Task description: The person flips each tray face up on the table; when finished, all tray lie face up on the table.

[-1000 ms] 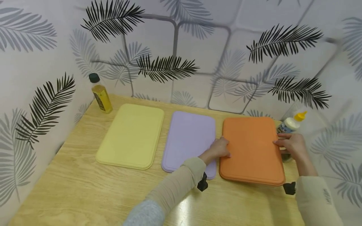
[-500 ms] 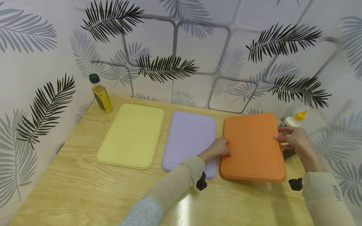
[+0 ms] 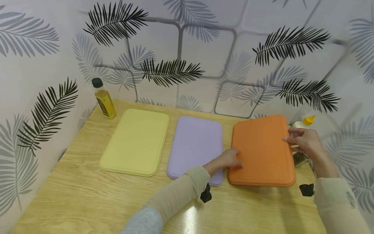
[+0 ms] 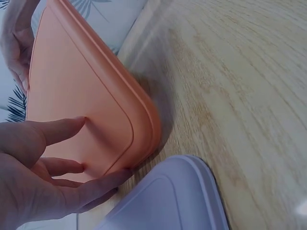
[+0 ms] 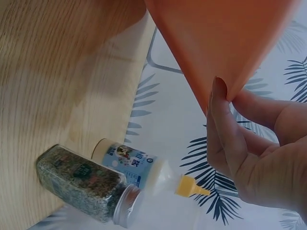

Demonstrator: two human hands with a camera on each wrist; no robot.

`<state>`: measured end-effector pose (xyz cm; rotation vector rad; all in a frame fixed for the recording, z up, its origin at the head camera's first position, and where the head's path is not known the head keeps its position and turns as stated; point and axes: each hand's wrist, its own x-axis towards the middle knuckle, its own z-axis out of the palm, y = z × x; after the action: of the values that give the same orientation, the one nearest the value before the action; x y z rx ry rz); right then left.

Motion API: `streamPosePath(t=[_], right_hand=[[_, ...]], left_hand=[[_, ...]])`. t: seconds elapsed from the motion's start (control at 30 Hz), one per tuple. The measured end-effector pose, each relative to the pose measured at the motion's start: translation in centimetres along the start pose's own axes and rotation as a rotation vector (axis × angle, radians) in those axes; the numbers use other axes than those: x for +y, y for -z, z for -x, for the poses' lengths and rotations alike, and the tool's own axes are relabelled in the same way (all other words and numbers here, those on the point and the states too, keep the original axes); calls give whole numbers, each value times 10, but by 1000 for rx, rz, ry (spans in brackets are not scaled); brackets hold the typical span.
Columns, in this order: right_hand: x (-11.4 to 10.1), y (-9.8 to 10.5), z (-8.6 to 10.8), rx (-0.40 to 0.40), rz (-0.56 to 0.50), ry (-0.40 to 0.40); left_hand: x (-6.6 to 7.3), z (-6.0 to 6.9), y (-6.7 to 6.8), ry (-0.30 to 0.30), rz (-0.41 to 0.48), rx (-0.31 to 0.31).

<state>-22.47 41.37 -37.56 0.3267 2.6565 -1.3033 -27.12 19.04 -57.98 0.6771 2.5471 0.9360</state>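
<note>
Only right wrist cam gets the whole jar (image 5: 81, 182); right hand (image 3: 306, 142) pinches the smooth, tilted orange board (image 3: 263, 149), left hand (image 3: 229, 158) touches it, fingers spread

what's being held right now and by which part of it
The orange board, pinched at its right edge by the right hand. The left hand touches its left side; whether it grips cannot be told.

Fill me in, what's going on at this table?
A person is handling the orange board. Their right hand pinches its right edge, holding that side up off the table, so the board tilts. Their left hand touches its left side. The purple board and yellow board lie flat to the left, neither one held.
</note>
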Motion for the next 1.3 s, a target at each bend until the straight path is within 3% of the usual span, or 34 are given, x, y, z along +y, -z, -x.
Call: streamPosePath(t=[0.1, 0.2, 0.33, 0.43, 0.63, 0.9, 1.3], right_hand=[[-4, -1, 1, 6, -5, 4], [-9, -1, 2, 14, 6, 1], [-14, 0, 2, 20, 28, 6], [-19, 0, 4, 27, 41, 24], [-30, -1, 5, 45, 10, 52], [-35, -4, 8, 40, -29, 70], [-43, -3, 10, 31, -39, 72]], left_hand=[[18, 27, 21, 3, 39, -16], [45, 62, 51, 72, 125, -59], [61, 85, 64, 80, 170, -55], [64, 92, 66, 70, 196, -47], [66, 100, 66, 102, 337, -72], [72, 111, 66, 25, 227, -67], [79, 119, 65, -46, 180, -38]])
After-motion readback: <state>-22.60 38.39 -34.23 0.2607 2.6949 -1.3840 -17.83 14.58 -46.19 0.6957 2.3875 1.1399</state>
